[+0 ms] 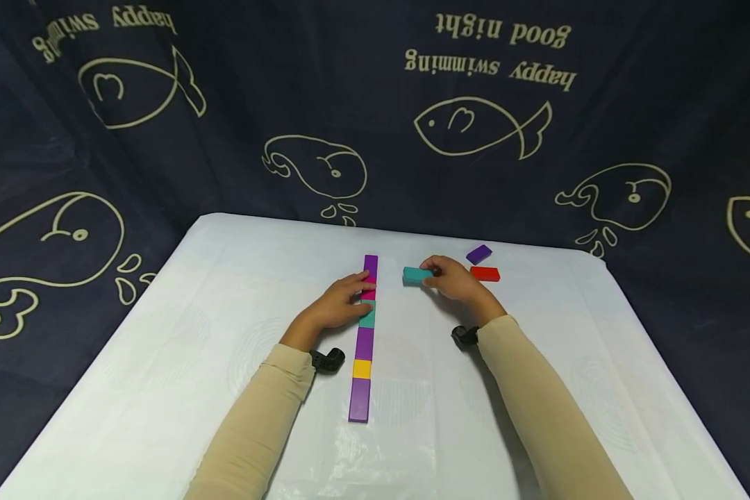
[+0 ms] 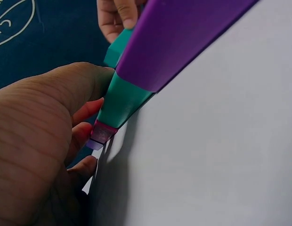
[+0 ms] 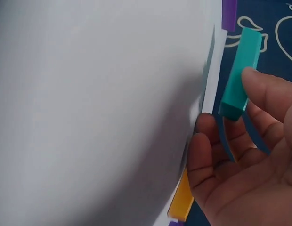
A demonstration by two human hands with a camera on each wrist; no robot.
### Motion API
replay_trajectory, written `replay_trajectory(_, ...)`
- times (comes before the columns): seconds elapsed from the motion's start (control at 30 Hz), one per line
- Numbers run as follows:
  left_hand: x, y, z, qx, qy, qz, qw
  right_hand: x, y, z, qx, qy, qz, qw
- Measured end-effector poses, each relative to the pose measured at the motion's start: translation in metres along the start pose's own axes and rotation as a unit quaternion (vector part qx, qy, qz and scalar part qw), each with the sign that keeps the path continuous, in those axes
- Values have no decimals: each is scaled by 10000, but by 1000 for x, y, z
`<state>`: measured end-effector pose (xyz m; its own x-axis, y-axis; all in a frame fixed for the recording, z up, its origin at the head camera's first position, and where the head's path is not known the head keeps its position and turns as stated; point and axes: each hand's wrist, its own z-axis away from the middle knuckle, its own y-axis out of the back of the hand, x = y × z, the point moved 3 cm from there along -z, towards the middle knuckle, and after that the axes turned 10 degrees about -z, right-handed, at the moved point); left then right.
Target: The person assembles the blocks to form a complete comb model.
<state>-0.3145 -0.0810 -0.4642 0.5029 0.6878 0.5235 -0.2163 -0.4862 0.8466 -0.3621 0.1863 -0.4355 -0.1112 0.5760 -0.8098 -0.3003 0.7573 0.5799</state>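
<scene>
A straight row of coloured blocks lies on the white table, running away from me: a purple block [image 1: 360,401] nearest, then a yellow block [image 1: 362,369], a second purple block [image 1: 364,344], a teal block [image 1: 367,316], a pink block [image 1: 368,289] and a third purple block [image 1: 371,264] farthest. My left hand [image 1: 337,303] rests along the row's left side, thumb at the row's teal block, fingertips over the pink one. To the right of the row, my right hand [image 1: 452,279] pinches a loose teal block [image 3: 241,75] between thumb and fingers; much of that block sticks out leftward.
Beyond the right hand lie a red block [image 1: 485,274] and a loose purple block [image 1: 478,254], close to the table's far edge. A dark cloth [image 1: 387,187] with fish and whale drawings hangs behind the white table [image 1: 225,278].
</scene>
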Motion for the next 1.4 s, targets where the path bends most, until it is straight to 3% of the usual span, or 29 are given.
replay_trajectory(0.53,0,2,-2,37,-40,-68,10000,-23,-27,-34,227,-79,18,9997)
replay_trajectory(0.77,-1,2,-1,72,-74,5,9999,-30,-38,-39,375,-87,85,9992)
replay_trajectory(1.4,0,1,2,169,-71,80,9998,-22,-48,-50,598,-295,279,9974)
